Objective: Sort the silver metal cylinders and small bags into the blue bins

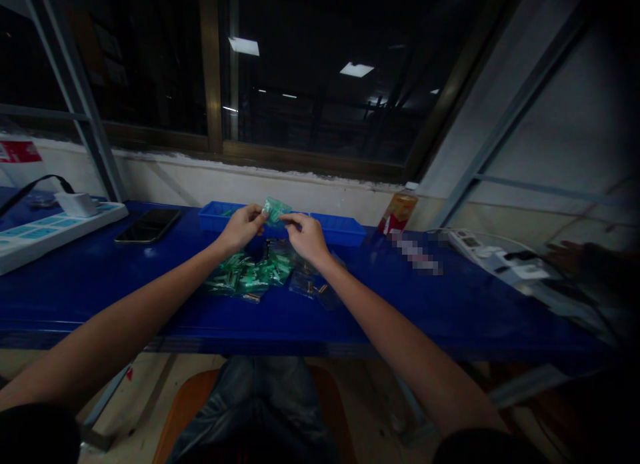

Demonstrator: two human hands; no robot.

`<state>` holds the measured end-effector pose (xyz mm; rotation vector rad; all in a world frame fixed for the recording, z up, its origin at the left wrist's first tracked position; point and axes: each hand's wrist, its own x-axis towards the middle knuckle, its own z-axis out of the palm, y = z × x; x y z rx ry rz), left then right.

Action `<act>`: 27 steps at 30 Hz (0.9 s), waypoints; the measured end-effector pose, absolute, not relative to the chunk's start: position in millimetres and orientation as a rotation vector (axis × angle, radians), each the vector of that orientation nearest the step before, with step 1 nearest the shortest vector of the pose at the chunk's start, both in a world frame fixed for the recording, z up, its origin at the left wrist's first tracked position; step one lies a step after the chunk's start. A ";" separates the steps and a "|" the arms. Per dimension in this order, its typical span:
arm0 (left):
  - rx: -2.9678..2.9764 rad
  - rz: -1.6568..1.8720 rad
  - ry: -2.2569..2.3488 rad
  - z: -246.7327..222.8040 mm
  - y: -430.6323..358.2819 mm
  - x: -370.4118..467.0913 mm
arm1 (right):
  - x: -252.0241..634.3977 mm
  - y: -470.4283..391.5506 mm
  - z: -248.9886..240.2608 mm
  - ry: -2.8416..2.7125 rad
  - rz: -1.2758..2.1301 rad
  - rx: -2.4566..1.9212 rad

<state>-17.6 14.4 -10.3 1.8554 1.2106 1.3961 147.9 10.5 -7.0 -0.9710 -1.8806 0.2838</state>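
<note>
My left hand [243,228] pinches the left side of a small clear plastic bag [275,209] with green contents, held up just in front of the blue bins. On its right side, the fingers of my right hand [307,236] close at the bag's edge. Below my hands lies a heap of similar green-filled bags [247,275] on the blue table. Just right of the heap, under my right wrist, are clear bags [311,287] with small brass-coloured pieces inside. What exactly the green contents are is too small and dim to tell.
Blue plastic bins [337,229] stand along the wall behind my hands. A phone [149,225] and a white power strip [60,225] lie to the left. On the right are a drink bottle [399,212] and another power strip [505,264]. Another person's hand [567,256] shows dimly at far right.
</note>
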 end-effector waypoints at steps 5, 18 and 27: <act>2.600 1.395 1.206 -12.6 9.9 -17.2 | 148.3 18.4 -6.8 -1.554 0.812 -1.104; 1.716 1.258 1.324 -4.5 14.9 -19.4 | 148.9 5.2 -11.0 -2.111 -0.043 -0.906; 1.729 1.738 1.815 2.0 33.3 -62.7 | 160.0 17.2 -10.1 -2.322 -0.023 -1.103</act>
